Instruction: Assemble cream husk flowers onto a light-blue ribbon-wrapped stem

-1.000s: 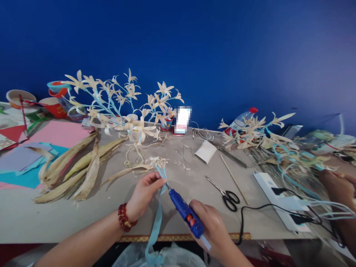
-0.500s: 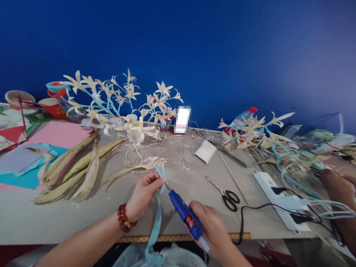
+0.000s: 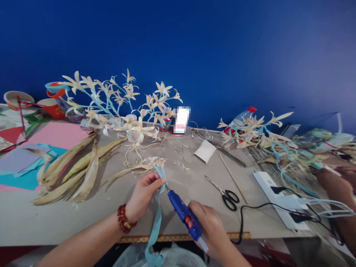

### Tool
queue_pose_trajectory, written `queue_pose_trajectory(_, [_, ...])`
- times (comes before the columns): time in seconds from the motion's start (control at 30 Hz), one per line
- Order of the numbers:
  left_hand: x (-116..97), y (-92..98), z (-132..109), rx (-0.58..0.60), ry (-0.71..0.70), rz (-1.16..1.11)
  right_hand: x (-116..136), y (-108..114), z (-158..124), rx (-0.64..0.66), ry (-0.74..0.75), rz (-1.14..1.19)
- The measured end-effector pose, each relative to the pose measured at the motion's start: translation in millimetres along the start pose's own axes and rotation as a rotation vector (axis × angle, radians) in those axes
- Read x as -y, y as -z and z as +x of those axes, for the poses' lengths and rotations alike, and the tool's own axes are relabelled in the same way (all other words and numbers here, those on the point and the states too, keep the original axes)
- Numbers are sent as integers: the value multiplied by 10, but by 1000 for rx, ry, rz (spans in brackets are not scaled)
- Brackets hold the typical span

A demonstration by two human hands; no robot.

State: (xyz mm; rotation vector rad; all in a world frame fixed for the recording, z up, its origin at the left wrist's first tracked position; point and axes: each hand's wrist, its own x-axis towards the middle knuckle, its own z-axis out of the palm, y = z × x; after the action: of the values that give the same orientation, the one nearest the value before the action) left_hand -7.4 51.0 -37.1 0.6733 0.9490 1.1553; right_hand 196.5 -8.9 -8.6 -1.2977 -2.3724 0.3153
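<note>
Blue plastic glue gun (image 3: 183,214): my right hand (image 3: 210,224) is gripping it, hiding handle and trigger. My left hand (image 3: 146,191) is pinching a small bunch of cream flowers on pale blue stems (image 3: 161,172), covering the lower stems; whether the gun's metal nozzle (image 3: 167,188) is touching them, I cannot tell. At right, another person's hand (image 3: 333,181) is being cut off by the frame. Above the grey table (image 3: 191,178), the gun is slanting forward and left, nozzle just beside my left thumb; the bunch is pointing away from me. Flat light-blue ribbon (image 3: 157,220) is trailing toward me, curling below. Dry, ridged tan husks (image 3: 80,172) are lying leftward.
</note>
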Motion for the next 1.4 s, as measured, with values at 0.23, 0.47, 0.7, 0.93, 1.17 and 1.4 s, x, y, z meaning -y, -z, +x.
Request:
queue_pose_trajectory(0.23, [4,0,10,2,-6,4,-32,-63,-37,3,-22,-14])
queue_pose_trajectory(0.47, [24,11,23,9,-21,-6,-15,8,-17,16,-3,-24])
queue_pose_trajectory(0.7, [-1,5,16,-23,12,-28,-122,102,-60,-50,-44,-106])
queue_pose_trajectory(0.93, [20,7,12,-6,53,-49,-616,336,10,-77,-244,-298])
queue_pose_trajectory(1.17, [37,4,14,13,62,-76,-1414,493,361,136,-399,-570])
queue_pose_trajectory(1.4, [2,14,13,27,50,-110,-1594,595,423,194,-252,-537])
